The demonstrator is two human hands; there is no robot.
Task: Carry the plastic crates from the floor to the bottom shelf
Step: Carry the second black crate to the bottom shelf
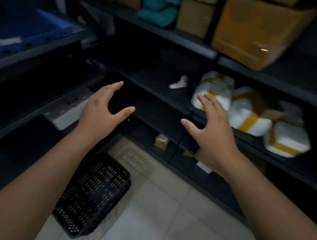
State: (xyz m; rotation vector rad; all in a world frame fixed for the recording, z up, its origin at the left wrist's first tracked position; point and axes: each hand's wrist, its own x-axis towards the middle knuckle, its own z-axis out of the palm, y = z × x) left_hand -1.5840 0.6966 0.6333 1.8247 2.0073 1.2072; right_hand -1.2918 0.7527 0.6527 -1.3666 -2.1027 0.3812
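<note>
The left forearm (pixel 39 176) covered one side of the black crate (pixel 97 193) on the floor. The bottom shelf (pixel 203 162) lay in deep shadow, its contents too dark to tell. The cardboard boxes (pixel 257 31) were blurred and cut off by the top edge.

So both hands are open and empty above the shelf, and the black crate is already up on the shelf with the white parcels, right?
Not quite. The head view shows the black crate on the floor tiles, below the left hand, not on the shelf. The rest holds: the left and right hand are open and empty, and the white parcels lie on the shelf.
</note>
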